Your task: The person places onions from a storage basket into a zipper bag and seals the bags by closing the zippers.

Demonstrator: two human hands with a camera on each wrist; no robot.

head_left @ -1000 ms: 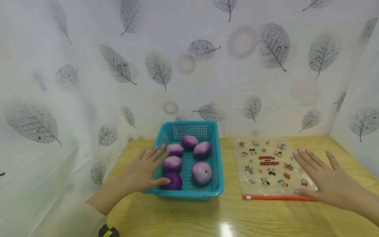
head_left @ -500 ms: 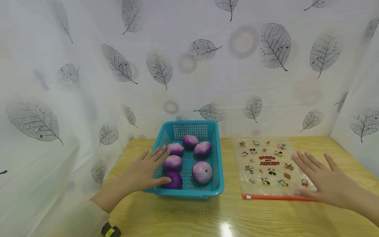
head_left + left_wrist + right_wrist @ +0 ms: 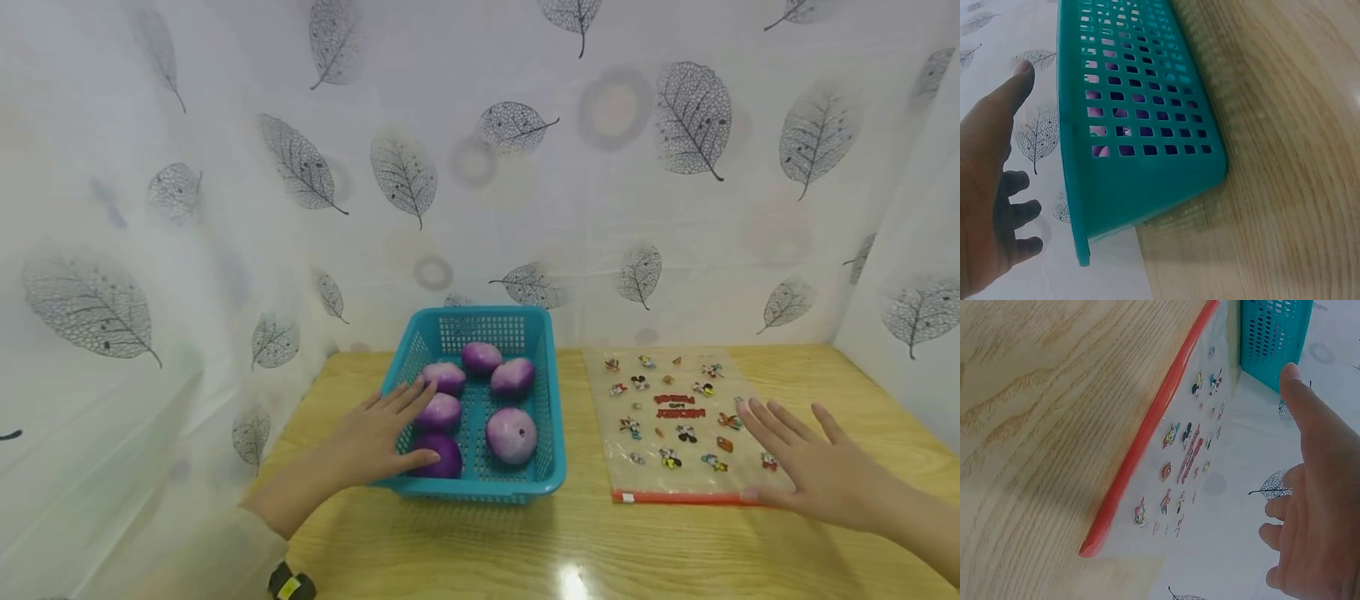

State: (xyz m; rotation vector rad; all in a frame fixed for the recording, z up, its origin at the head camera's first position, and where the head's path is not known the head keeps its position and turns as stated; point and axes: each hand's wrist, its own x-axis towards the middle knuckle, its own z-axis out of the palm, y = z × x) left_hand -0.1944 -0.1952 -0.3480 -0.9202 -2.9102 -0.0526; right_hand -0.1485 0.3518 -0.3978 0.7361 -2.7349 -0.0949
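Note:
A teal plastic basket with perforated walls stands on the table, holding several round purple-and-white vegetables or fruits whose exact kind I cannot tell. My left hand hovers over the basket's left side with fingers spread and holds nothing. In the left wrist view, a gap shows between this hand and the basket's rim. To the right lies a flat, clear slider bag printed with cartoon figures, its red zip edge toward me. Above the bag's right front part is my right hand, fingers extended, holding nothing.
The wood-grain table extends in front of the basket and bag. A pale curtain with grey leaf prints closes off the back and both sides. A dark wristband shows at the bottom edge, below the left sleeve.
My left hand has shifted slightly to the right over the basket's edge. The right hand has drifted a little left and down. The basket, its contents and the bag lie as before.

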